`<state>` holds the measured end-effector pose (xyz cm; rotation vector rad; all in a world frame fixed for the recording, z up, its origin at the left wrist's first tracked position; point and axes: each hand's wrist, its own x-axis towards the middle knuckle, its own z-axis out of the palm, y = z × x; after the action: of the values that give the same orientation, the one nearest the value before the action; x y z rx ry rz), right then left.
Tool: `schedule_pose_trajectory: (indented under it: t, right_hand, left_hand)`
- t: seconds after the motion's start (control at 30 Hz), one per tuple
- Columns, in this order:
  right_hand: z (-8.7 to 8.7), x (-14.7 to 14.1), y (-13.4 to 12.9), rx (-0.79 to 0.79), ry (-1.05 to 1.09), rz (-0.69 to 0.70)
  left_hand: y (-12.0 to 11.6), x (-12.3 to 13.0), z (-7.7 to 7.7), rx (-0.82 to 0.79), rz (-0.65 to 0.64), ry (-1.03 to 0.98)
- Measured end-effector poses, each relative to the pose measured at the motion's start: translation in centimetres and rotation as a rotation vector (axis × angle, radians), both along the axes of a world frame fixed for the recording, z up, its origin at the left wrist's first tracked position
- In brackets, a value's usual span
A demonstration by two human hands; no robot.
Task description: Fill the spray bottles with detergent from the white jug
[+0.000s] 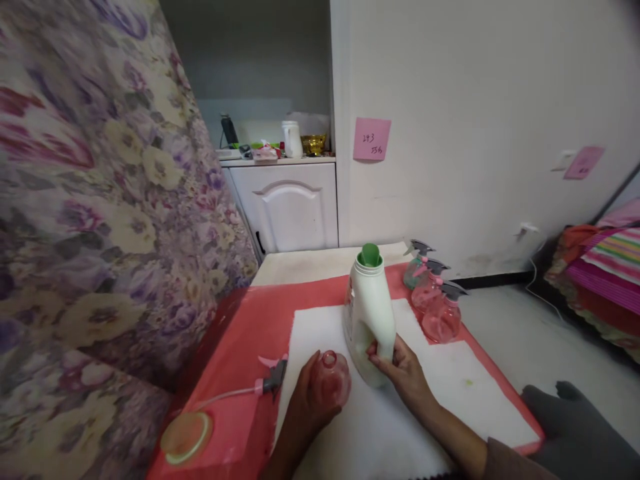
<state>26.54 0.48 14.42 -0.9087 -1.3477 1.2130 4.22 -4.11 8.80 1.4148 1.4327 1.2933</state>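
My left hand (306, 407) is wrapped round a clear pink spray bottle (333, 381) with no top on it, its round mouth facing up. Beside it, my right hand (403, 373) grips the handle of a large white detergent jug (369, 300). The jug is uncapped and leans slightly, with a green spout showing in its neck. Left of my left hand, a grey and pink spray trigger head (273, 379) with its tube lies on the red table cover. Near the tube's end sits a round cap-like lid (187, 437), pale at the rim.
Several spray bottles with grey triggers, including a pink one (443, 320), stand along the table's right side. A white cloth (470, 393) covers part of the red cover (250, 320). A floral curtain (110, 233) hangs at left; a white cabinet (290, 207) stands behind.
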Motion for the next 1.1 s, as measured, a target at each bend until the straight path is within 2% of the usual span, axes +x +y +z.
schedule_pose_trajectory:
  t: [0.07, 0.27, 0.53, 0.67, 0.8, 1.1]
  right_hand:
    - [-0.1, -0.3, 0.1, 0.021, -0.012, -0.033]
    - [-0.7, 0.5, 0.2, 0.066, -0.029, 0.047]
    - [-2.9, 4.6, -1.9, 0.09, -0.089, -0.016]
    - [-3.5, 4.6, -3.1, 0.094, -0.126, -0.039]
    - [-4.0, 4.4, -3.3, 0.071, -0.07, -0.026]
    - [-4.9, 4.7, -4.6, -0.035, -0.076, 0.083]
  left_hand:
    - [-0.1, 0.0, 0.5, -0.003, -0.017, 0.008]
    - [-0.7, 0.0, 1.3, -0.037, -0.041, 0.027]
    - [-2.2, -1.2, 0.0, -0.095, 0.037, 0.211]
    - [-3.8, -1.9, -0.5, -0.099, 0.103, 0.214]
    - [-5.0, -2.1, -0.5, -0.099, 0.124, 0.197]
    - [-4.9, -1.9, 0.3, -0.104, 0.17, 0.258]
